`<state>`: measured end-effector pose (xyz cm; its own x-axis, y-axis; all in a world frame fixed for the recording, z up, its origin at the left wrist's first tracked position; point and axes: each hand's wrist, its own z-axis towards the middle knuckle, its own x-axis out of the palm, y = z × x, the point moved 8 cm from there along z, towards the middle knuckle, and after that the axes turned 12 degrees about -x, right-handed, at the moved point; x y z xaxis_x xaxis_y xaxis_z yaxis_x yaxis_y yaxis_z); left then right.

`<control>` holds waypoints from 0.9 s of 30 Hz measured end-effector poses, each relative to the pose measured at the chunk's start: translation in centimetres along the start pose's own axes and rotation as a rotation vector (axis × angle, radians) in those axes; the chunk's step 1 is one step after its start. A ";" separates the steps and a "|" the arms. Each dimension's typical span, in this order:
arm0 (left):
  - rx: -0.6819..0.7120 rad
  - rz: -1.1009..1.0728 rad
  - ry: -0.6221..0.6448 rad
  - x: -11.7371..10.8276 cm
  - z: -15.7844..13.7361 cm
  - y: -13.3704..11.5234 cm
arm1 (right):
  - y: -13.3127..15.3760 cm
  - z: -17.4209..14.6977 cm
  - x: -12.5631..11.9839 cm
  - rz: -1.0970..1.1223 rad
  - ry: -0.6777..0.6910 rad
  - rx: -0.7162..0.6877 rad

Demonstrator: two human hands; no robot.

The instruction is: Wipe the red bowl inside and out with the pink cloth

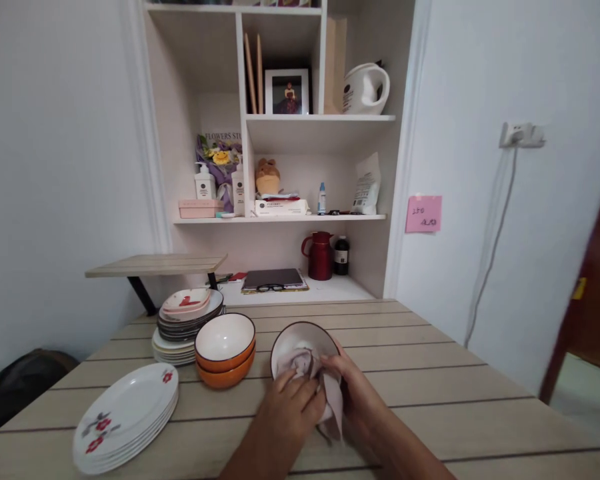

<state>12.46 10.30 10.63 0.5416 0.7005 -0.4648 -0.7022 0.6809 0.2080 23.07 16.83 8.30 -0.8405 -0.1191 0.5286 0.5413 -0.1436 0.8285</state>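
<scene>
A bowl [286, 337] with a white inside and a dark rim is tilted toward me above the table. My right hand [353, 380] grips its right side, thumb over the rim. Bunched inside the bowl is a pale pinkish cloth [303, 359], with a loose end hanging over the near rim. My left hand [295, 400] presses the cloth into the bowl with its fingers curled on it. To the left stands a stack of orange bowls [225, 380] with white insides. The outside of the tilted bowl is mostly hidden.
Oval plates [130, 407] with red flowers are stacked at the front left. Behind them are stacked round plates [175, 348] and small dishes [186, 303]. A raised wooden board [155, 265] stands at the back left. A red jug [321, 257] and a laptop [273, 278] sit behind the table [430, 373].
</scene>
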 end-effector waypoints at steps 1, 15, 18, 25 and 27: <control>0.004 -0.005 0.008 0.4 -0.1 0.1 | 0.4 0.1 -0.6 -0.034 -0.027 0.003; -0.031 0.087 -0.117 -1.3 0.0 0.2 | 1.4 -0.9 0.7 0.017 0.078 0.033; -0.065 0.118 -0.154 -2.0 0.4 0.4 | 0.8 -1.2 2.4 0.135 0.113 -0.010; 0.020 0.017 -0.125 -1.4 0.3 -0.2 | -1.4 -0.6 1.6 0.210 -0.023 0.112; 0.024 -0.017 -0.094 -0.6 0.0 -0.1 | -0.7 -0.3 0.8 0.210 -0.037 0.104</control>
<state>12.26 9.84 10.90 0.5949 0.7052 -0.3858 -0.6822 0.6967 0.2217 22.02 16.56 8.05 -0.7109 -0.0993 0.6963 0.7009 -0.0176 0.7131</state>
